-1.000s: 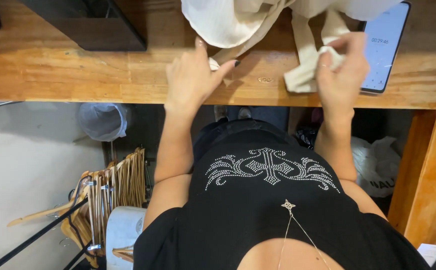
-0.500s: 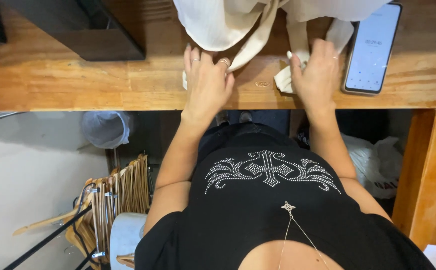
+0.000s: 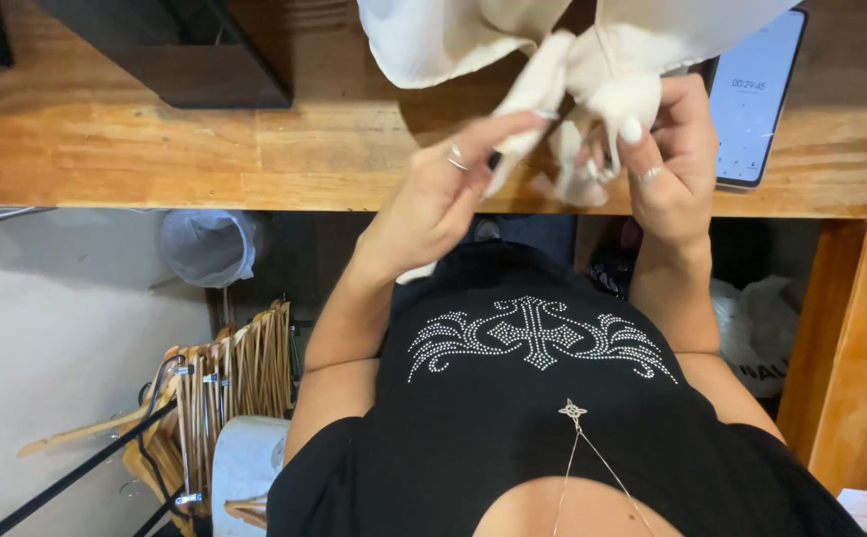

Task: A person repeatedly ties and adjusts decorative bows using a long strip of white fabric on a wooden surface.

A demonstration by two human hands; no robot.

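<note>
At the upper left of the frame a dark box-like object (image 3: 170, 50) sits on the wooden table (image 3: 155, 149), whose front edge runs across the upper part of the view. Below that edge, at the left, a pale plastic-lined bin (image 3: 210, 244) stands on the light floor, and in the lower left a bundle of wooden hangers (image 3: 225, 383) hangs on a dark rail.

Left of centre, the left hand (image 3: 443, 189) is raised just above the table edge, with a ring on one finger. Its thumb and forefinger pinch one strip of the cream cloth (image 3: 593, 89), while the other fingers curl loosely.

The cloth hangs down from the top centre of the frame, over the table, its lower ends gathered between the two hands.

Just right of centre, the right hand (image 3: 672, 159), also ringed, closes its fingertips on a bunched fold of the same cloth; the thumb with a pale nail presses against it. The two hands are near each other, joined by the fabric.

At the upper right a phone (image 3: 757, 99) with a lit screen lies on the table, just beside the right hand. Below, a wooden table leg (image 3: 851, 348) runs down the right edge.
</note>
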